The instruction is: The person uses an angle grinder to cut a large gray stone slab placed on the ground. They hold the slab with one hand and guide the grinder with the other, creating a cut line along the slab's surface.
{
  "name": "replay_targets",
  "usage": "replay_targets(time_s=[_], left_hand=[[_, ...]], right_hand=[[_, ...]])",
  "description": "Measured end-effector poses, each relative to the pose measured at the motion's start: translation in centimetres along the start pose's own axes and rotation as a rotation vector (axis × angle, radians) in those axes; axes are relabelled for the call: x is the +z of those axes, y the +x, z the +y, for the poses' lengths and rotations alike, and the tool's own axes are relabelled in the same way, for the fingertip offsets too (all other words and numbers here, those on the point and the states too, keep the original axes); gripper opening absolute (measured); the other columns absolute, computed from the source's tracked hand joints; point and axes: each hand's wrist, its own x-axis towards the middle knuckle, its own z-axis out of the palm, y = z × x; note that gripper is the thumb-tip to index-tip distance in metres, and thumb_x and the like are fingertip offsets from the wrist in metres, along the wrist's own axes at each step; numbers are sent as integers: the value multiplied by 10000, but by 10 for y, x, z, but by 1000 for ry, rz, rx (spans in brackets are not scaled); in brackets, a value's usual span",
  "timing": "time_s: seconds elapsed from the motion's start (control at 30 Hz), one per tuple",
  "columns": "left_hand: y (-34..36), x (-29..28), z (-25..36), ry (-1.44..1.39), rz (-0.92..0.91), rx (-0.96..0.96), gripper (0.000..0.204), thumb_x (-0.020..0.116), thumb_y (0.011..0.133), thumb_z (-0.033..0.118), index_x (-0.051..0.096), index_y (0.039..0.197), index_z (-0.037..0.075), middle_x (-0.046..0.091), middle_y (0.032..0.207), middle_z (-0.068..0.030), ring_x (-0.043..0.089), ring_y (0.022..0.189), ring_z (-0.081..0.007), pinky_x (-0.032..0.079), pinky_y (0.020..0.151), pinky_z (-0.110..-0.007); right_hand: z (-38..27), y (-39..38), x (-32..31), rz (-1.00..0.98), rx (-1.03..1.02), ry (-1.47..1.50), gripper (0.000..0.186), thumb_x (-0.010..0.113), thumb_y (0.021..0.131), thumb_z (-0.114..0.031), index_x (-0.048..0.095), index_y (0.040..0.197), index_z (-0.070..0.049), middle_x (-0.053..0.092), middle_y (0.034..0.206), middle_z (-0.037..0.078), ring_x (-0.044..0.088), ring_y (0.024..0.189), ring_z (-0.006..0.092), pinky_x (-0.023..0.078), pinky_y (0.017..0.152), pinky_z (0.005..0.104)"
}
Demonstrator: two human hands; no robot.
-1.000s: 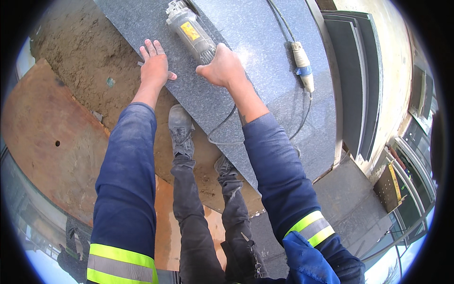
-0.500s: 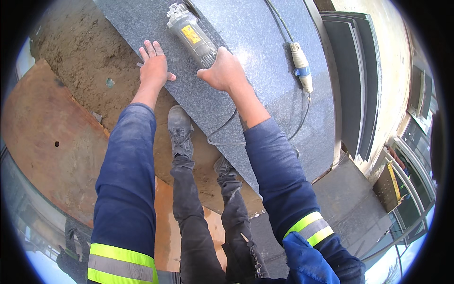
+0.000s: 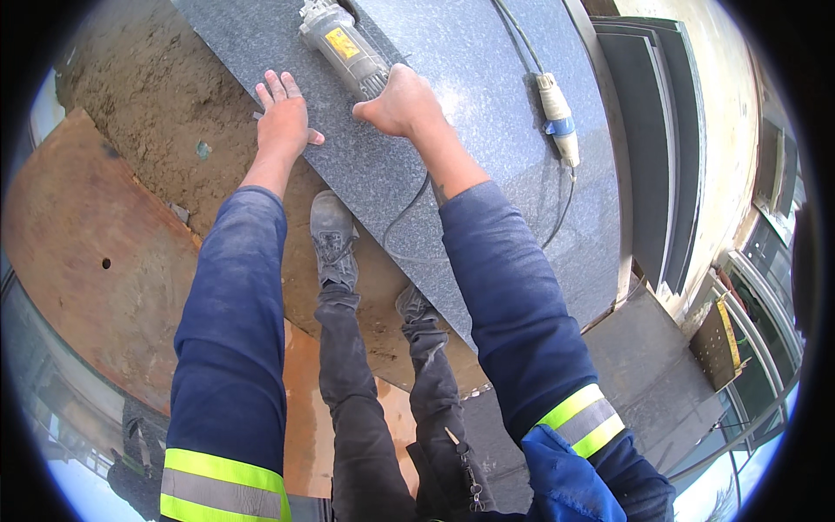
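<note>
Apparently for steadiness, the left hand [image 3: 283, 123] lies with fingers spread and thumb out on the edge of the speckled grey slab [image 3: 370, 178], grasping nothing that shows. The right hand [image 3: 403, 103] is wrapped around the rear end of the power tool [image 3: 344, 45], probably because that end serves as its handle; its fingertips are hidden. The tool is over the slab's far part, while the plug connector [image 3: 557, 120] lies to its right, likely keeping the cord [image 3: 519, 36] out of the way.
</note>
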Motion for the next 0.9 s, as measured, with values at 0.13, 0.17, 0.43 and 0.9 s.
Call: replay_targets(time_s=[0.13, 0.17, 0.43, 0.9], left_hand=[[0, 2, -4, -13, 11, -1, 1397, 998, 644, 226, 87, 1670, -38, 43, 1737, -312, 136, 1599, -500, 429, 1219, -516], [0, 3, -4, -12, 13, 1, 1394, 998, 644, 225, 91, 1669, -39, 47, 1735, -315, 139, 1598, -502, 429, 1218, -516], [1, 4, -5, 4, 23, 14, 1392, 998, 642, 225, 96, 1668, -45, 63, 1730, -324, 154, 1592, -510, 431, 1216, -522], [-2, 1, -4, -14, 2, -9, 1377, 991, 659, 182, 84, 1671, -39, 37, 1738, -310, 116, 1605, -494, 436, 1212, -516]], right_hand=[[8, -18, -3, 2, -16, -14, 653, 863, 727, -313, 642, 1185, 95, 732, 1143, 313, 732, 1103, 431, 594, 963, 461], [10, -24, -4, -18, 10, -22, 645, 868, 732, -312, 638, 1204, 62, 734, 1171, 293, 727, 1129, 425, 592, 986, 466], [21, -38, -1, 1, 9, -12, 614, 863, 723, -298, 641, 1164, 66, 728, 1158, 310, 727, 1109, 440, 594, 968, 477], [11, -27, -3, -23, 11, -19, 648, 869, 733, -321, 642, 1210, 53, 736, 1167, 289, 729, 1122, 427, 593, 975, 472]])
